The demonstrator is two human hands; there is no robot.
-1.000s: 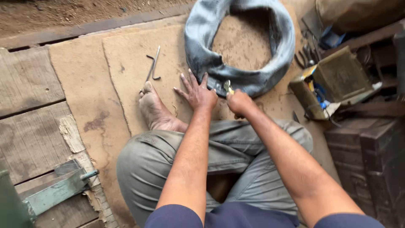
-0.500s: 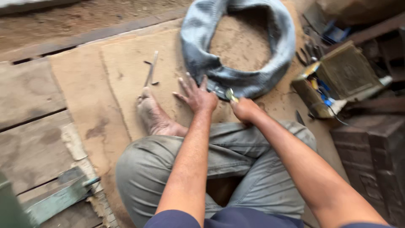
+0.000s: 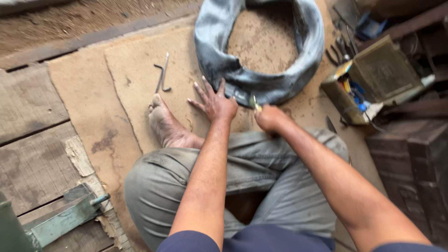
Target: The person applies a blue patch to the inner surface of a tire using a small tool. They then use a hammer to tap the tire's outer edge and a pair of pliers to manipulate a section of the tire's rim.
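Observation:
A grey rubber inner tube [image 3: 261, 79] lies in a ring on brown cardboard [image 3: 126, 93] in front of me. My left hand [image 3: 214, 102] rests flat with fingers spread on the tube's near edge. To its right my right hand [image 3: 269, 116] is closed around a small yellowish tool [image 3: 254, 101] whose tip touches the tube. I sit cross-legged in grey trousers, one bare foot [image 3: 165, 123] out to the left on the cardboard.
Two bent metal rods [image 3: 163, 77] lie left of the tube. An open box of tools [image 3: 368, 84] stands at the right, with pliers [image 3: 338, 51] behind it and dark wooden crates [image 3: 415, 163] nearer. Wooden planks [image 3: 32, 140] and a green metal device [image 3: 60, 219] are at the left.
The view has shifted slightly. Both hands stay at the tube's near edge, the right hand still working the small tool against it.

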